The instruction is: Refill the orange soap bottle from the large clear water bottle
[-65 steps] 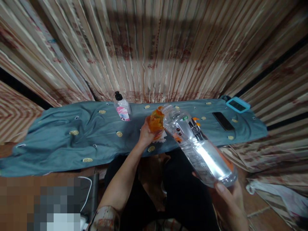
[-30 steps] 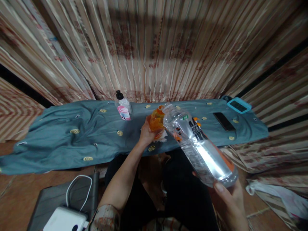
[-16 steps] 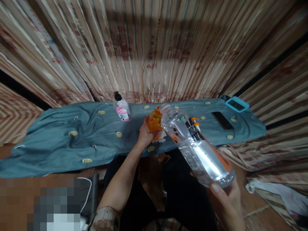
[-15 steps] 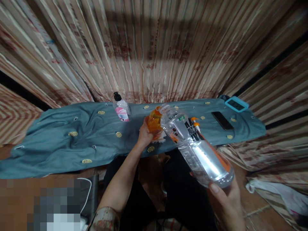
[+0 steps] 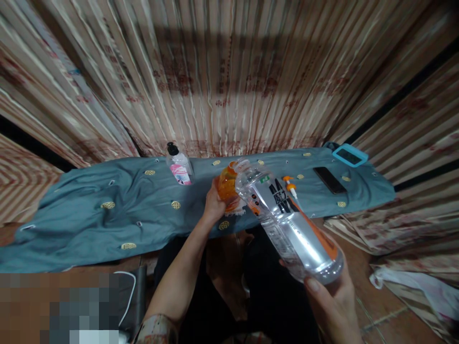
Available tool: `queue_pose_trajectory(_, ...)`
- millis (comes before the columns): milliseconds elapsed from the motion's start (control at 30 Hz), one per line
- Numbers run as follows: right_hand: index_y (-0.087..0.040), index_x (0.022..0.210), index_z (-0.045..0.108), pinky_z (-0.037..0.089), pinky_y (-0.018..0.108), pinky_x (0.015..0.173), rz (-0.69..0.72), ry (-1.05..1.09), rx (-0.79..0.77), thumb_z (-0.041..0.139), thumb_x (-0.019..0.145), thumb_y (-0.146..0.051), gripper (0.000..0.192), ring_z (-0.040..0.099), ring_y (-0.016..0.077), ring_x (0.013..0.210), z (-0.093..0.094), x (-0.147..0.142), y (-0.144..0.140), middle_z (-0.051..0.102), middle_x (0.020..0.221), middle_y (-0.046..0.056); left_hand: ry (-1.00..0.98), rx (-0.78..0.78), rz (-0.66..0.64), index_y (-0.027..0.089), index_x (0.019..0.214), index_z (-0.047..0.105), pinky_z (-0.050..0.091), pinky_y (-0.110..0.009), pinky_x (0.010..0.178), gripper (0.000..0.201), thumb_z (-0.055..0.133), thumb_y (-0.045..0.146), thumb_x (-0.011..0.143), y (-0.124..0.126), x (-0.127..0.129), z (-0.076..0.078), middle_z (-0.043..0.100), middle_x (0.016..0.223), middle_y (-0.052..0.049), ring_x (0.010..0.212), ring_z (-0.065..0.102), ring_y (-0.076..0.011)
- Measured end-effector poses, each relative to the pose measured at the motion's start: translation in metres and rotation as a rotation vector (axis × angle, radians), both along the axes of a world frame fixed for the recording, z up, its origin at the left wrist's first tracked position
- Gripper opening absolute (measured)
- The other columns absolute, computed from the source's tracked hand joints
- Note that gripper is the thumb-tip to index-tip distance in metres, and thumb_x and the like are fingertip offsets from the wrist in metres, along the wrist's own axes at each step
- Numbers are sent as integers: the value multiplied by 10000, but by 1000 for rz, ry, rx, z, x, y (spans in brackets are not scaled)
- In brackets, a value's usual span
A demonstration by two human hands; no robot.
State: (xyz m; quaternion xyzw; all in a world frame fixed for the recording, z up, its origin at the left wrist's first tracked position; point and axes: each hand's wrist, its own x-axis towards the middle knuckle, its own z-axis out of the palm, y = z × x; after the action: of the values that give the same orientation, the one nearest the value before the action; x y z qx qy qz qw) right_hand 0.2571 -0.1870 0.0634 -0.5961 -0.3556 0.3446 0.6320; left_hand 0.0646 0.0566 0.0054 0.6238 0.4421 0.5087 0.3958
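My left hand (image 5: 214, 201) is wrapped round an orange see-through bottle (image 5: 227, 185), which stands over the cloth near the middle. In my right hand (image 5: 328, 296) I grip the bottom end of a large clear plastic bottle (image 5: 287, 217) with a silver and orange label. This bottle is tilted, its neck pointing up and left to the mouth of the orange bottle. Whether the two mouths touch I cannot tell. Just beyond the clear bottle lies an orange pump top (image 5: 289, 185) with a white stem.
A pump bottle with a pink label and black top (image 5: 180, 167) stands left of my hands. A dark phone (image 5: 330, 180) and a blue-framed device (image 5: 350, 155) lie to the right. Grey-blue patterned cloth (image 5: 86, 210) covers the long surface; a striped curtain (image 5: 229, 71) hangs behind.
The clear bottle and both hands shift only slightly in the picture, along with the whole scene. Both hands keep their hold, and the pump top shows a little more.
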Motion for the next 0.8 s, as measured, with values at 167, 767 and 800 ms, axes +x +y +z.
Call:
queue_pose_trajectory(167, -290, 1552, 478, 553, 623, 1025, -4, -2, 1, 892, 759, -416, 903, 602, 443, 1341, 0, 1, 0, 580, 1552, 144, -16, -19, -4, 195, 1270, 525, 566, -428, 973, 750, 878, 427, 650, 0, 1, 0, 744, 1199, -107, 1086, 729, -294)
queue_pose_trajectory(767, -270, 1501, 535, 555, 566, 993, -55, -20, -30, 894, 738, -454, 863, 669, 438, 1246, 3, 2, -2, 690, 1422, 142, -36, -54, 13, 206, 1263, 552, 555, -453, 1028, 733, 894, 340, 629, -2, 2, 3, 746, 1204, -92, 1122, 718, -302)
queue_pose_trajectory(800, -272, 1505, 531, 555, 570, 996, -51, -17, -24, 893, 741, -452, 865, 656, 438, 1265, 4, 2, -1, 679, 1438, 141, -45, -55, 12, 207, 1260, 552, 553, -456, 1033, 737, 898, 341, 623, -2, 2, 2, 745, 1205, -93, 1125, 716, -303)
